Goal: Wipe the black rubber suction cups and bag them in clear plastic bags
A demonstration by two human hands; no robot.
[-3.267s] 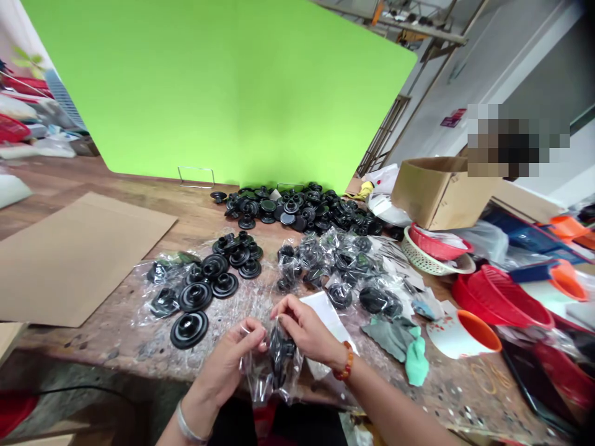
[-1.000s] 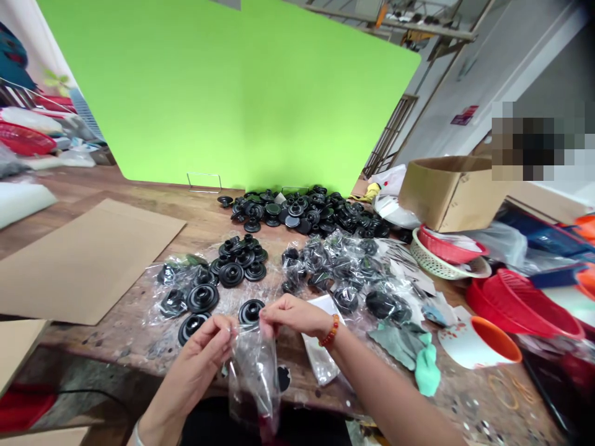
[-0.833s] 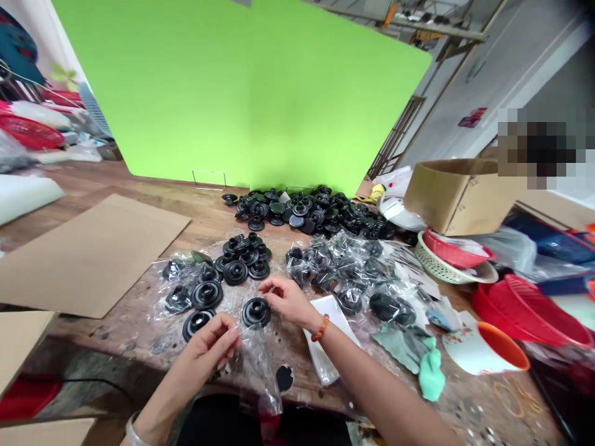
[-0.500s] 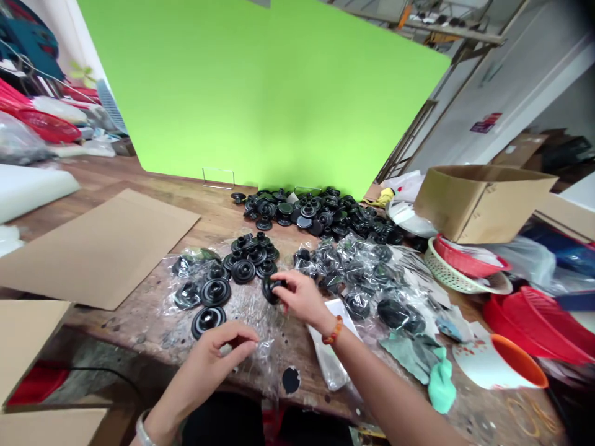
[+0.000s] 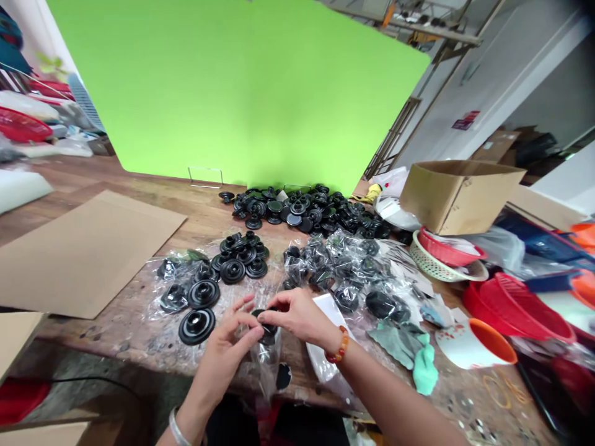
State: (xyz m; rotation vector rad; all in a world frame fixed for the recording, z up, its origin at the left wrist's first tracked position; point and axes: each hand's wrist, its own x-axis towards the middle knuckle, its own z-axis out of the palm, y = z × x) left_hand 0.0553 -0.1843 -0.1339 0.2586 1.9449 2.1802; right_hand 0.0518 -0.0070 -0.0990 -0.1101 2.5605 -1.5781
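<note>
Close to the table's front edge, my two hands meet around a black round stepped part (image 5: 266, 333). My right hand (image 5: 300, 316) grips that part with thumb and fingers from the right. A clear plastic bag (image 5: 266, 362) hangs at and below the part, and the part looks to be in its mouth. My left hand (image 5: 229, 341) pinches the bag's edge from the left; its fingertips are partly hidden. Left of my left hand lie black round parts (image 5: 197, 325) with raised centres. Behind them sits a small cluster of unwrapped black parts (image 5: 239, 255).
A larger heap of black parts (image 5: 302, 209) lies before the green board (image 5: 246, 99). Bagged parts (image 5: 346, 266) spread to the right. A white packet (image 5: 320, 359) lies beside my right wrist. Cardboard (image 5: 97, 254), a box (image 5: 458, 195), baskets (image 5: 515, 303) and an orange-lined tub (image 5: 474, 344) surround these.
My right hand has brought the black round part toward me, down to the clear bag at my left hand. Both hands are now close together. The whole view has shifted slightly.
</note>
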